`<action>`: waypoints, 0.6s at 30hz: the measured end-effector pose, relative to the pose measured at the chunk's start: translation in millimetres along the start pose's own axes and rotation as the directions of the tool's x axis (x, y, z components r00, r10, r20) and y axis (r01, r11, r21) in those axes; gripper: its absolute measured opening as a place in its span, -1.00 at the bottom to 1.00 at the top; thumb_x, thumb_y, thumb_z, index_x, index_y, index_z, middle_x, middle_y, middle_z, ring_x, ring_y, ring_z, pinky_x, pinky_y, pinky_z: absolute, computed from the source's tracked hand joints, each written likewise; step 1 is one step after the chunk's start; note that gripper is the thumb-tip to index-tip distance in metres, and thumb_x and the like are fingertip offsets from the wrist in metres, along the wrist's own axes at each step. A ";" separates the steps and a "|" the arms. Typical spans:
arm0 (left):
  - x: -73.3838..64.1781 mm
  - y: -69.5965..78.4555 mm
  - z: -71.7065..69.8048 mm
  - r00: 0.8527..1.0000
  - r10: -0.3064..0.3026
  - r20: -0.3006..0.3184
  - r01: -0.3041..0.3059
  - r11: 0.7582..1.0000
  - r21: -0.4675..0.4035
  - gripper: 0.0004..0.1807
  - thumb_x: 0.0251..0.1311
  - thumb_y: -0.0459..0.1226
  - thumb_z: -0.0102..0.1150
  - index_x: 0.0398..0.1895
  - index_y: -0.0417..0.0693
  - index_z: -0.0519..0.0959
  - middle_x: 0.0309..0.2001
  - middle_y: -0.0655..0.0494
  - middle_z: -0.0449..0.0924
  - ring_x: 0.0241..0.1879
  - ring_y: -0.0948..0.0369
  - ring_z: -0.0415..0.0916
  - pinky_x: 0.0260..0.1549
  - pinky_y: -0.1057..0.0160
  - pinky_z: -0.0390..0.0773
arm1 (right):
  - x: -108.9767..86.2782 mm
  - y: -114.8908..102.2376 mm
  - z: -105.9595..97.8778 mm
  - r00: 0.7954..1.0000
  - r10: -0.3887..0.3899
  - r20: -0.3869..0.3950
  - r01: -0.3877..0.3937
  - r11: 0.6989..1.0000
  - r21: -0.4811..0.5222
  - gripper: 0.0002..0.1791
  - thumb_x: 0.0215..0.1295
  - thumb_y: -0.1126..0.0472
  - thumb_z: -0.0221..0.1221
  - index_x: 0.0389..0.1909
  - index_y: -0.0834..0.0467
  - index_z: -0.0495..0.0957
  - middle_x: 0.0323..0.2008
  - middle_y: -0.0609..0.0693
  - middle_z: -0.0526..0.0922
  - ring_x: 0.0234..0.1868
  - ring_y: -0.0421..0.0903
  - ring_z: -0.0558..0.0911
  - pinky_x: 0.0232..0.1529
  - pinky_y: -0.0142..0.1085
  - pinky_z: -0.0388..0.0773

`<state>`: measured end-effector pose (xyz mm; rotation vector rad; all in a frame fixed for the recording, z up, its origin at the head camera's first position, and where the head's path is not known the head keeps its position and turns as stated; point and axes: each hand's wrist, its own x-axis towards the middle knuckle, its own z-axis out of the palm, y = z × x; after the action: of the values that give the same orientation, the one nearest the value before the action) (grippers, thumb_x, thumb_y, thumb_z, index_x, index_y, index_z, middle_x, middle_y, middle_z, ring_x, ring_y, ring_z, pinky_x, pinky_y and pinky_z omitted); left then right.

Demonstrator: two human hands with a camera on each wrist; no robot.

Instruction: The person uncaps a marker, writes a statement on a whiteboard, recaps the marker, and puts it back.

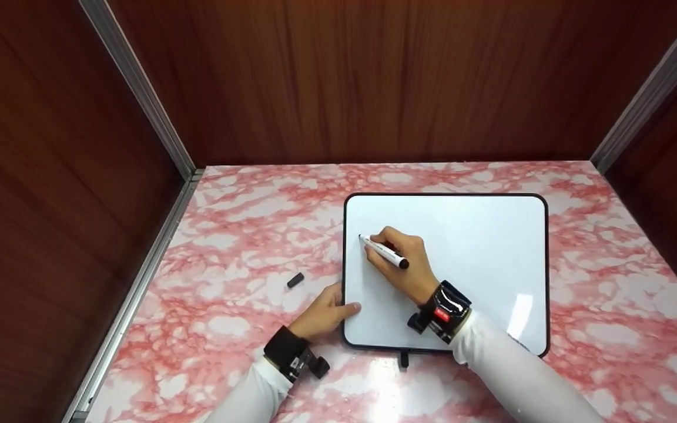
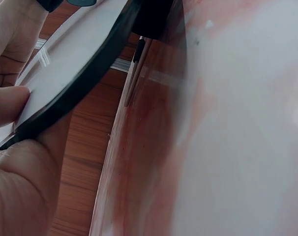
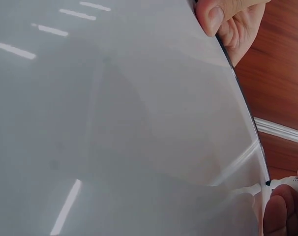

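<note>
A whiteboard (image 1: 462,247) with a thin black rim lies in the right half of the table in the head view. My right hand (image 1: 406,264) holds a white marker (image 1: 382,251) between thumb and fingers, its black tip at the board's upper left area. In the right wrist view the marker tip (image 3: 268,183) stands at the board's surface. With the thumb on top and the fingers below, my left hand (image 1: 324,312) grips the board's left edge; the left wrist view shows the thumb (image 2: 9,105) on the white face beside the dark rim (image 2: 80,91).
A small black marker cap (image 1: 295,280) lies on the pink marbled table (image 1: 244,235), left of the board. Below the board's lower edge a short black piece (image 1: 404,359) sticks out. Brown wood-look panels (image 1: 344,82) stand behind and at both sides.
</note>
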<state>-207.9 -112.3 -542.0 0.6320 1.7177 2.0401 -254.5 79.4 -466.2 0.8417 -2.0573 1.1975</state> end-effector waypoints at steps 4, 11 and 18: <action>-0.2 -1.5 -0.1 1.000 0.001 0.000 -0.001 1.000 -0.002 -0.50 0.28 -0.52 -0.04 0.31 -0.34 0.27 0.14 -0.22 0.51 0.08 -0.05 0.53 0.04 0.02 0.54 | -2.1 -1.4 -0.2 1.000 0.004 0.011 -0.004 1.000 0.005 -0.91 0.12 0.28 0.32 -0.44 0.11 0.57 -0.42 -0.15 0.69 -0.57 -0.28 0.50 -0.61 -0.44 0.39; -0.3 -0.6 -0.5 1.000 0.007 0.015 -0.007 1.000 0.005 -0.49 0.28 -0.50 -0.03 0.32 -0.33 0.27 0.14 -0.22 0.51 0.09 -0.05 0.53 0.05 0.02 0.54 | -7.6 -5.6 -0.2 0.999 0.019 0.038 -0.019 1.000 0.012 -0.88 0.09 0.29 0.32 -0.49 0.09 0.55 -0.48 -0.18 0.66 -0.60 -0.30 0.46 -0.64 -0.45 0.37; 0.7 -1.4 -2.4 0.998 0.050 0.035 -0.052 0.996 0.066 -0.51 0.29 -0.53 -0.05 0.30 -0.39 0.25 0.12 -0.25 0.51 0.08 -0.04 0.53 0.04 0.04 0.55 | -16.1 -9.0 0.6 0.998 0.006 0.066 -0.006 1.000 -0.001 -0.86 0.07 0.30 0.31 -0.53 0.06 0.54 -0.44 -0.18 0.70 -0.57 -0.31 0.49 -0.62 -0.46 0.38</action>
<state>-209.8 -113.6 -543.7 0.7342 1.7742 2.0014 -237.8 78.9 -474.1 0.8864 -2.1147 1.1861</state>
